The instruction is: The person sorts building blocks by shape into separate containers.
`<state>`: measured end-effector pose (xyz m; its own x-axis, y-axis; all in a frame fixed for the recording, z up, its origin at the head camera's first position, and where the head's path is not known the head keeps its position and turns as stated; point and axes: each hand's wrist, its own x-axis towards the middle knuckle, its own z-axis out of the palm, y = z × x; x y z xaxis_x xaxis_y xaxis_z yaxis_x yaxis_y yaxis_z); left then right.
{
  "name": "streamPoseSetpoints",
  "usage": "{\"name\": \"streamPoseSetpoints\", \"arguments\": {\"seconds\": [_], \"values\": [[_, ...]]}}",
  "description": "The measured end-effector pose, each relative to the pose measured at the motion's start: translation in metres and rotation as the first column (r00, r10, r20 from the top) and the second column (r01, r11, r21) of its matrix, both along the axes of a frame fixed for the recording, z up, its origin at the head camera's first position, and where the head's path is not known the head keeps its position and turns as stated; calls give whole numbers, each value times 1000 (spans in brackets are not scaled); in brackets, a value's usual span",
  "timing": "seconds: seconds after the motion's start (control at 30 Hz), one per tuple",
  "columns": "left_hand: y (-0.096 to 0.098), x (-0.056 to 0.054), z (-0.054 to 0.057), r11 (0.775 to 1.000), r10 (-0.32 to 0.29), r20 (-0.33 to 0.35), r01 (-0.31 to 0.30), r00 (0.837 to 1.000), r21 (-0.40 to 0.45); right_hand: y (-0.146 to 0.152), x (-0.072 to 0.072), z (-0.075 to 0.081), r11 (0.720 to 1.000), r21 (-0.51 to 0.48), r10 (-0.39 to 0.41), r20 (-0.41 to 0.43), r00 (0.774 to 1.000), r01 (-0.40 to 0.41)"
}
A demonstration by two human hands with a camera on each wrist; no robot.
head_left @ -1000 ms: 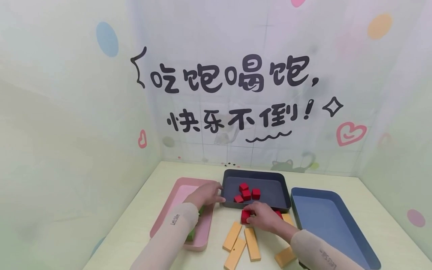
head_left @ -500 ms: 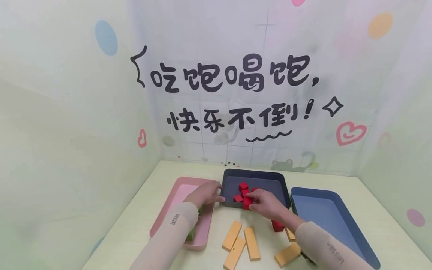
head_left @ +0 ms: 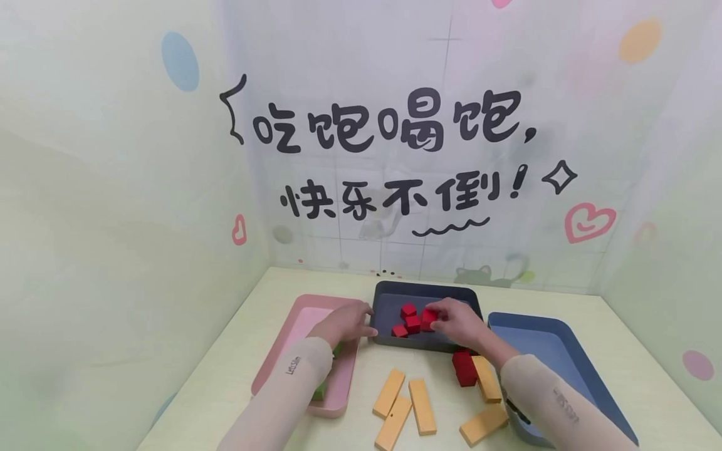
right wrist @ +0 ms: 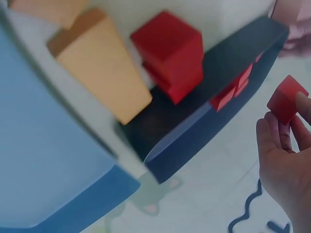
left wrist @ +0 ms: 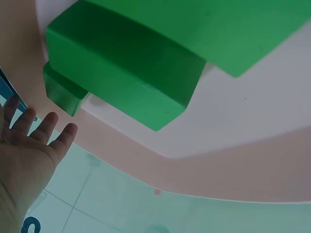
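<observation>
My right hand (head_left: pixel 459 322) pinches a red cube (right wrist: pixel 287 99) between thumb and fingers, over the right part of the dark tray (head_left: pixel 423 290). Several more red cubes (head_left: pixel 413 324) lie inside that tray, partly overlapped by the held one. My left hand (head_left: pixel 343 324) has relaxed fingers, holds nothing and hovers between the pink tray (head_left: pixel 269 360) and the dark tray's left rim. In the left wrist view its fingers lie near the pink tray's edge, beside green blocks (left wrist: pixel 126 63). Two red cubes (right wrist: pixel 167 46), one on the other, stand outside the dark tray near its front right.
Several yellow wooden blocks (head_left: pixel 422 407) lie flat on the table (head_left: pixel 225 401) in front. One wooden block (head_left: pixel 486 379) leans near the outside red cubes. A blue tray (head_left: pixel 536 351) stands at the right, partly under my right sleeve. Printed walls close in the table.
My right hand has picked a red cube off the table and carried it up and right over the dark tray. The left hand has stayed in place.
</observation>
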<state>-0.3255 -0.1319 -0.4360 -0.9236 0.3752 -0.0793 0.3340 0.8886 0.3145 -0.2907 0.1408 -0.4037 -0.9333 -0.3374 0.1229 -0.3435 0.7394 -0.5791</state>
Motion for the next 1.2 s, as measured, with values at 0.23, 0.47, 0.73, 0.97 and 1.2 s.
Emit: {"name": "streamPoseSetpoints", "arguments": {"seconds": [0.23,0.47,0.73,0.97,1.2], "values": [[0,1,2,1000,1,7,-1,1000,4,27,-20,1,999,-8,-34,5,999,34],[0,2,6,999,33,31,-34,999,15,51,-31,-4,995,7,-97,18,995,97],[0,3,5,1000,28,29,-29,999,12,57,-38,-9,989,45,-146,47,988,144],[0,1,3,999,32,38,-32,999,8,49,-43,-19,993,65,-107,65,992,103],[1,1,3,999,38,37,-38,999,9,39,-45,-31,993,73,-96,83,992,90]]}}
